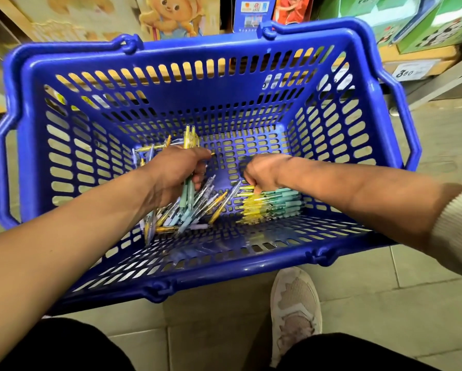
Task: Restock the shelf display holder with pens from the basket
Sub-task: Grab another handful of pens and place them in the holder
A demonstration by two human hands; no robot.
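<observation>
A blue slotted plastic basket [155,65] stands on the floor below me. Both my hands are down inside it. My left hand [175,174] is closed around a bunch of yellow and pale green pens, whose ends stick out above and below the fist. Loose pens [195,210] in yellow, grey and light blue lie scattered under it. My right hand [262,172] grips the yellow ends of a neat row of teal-and-yellow pens [272,206] lying on the basket floor at the right. The shelf display holder is not in view.
Shelves with boxed goods and a cartoon bear card [171,17] rise just behind the basket. A price label [412,70] hangs on the shelf edge at the right. My shoe [294,309] stands on the tiled floor in front of the basket.
</observation>
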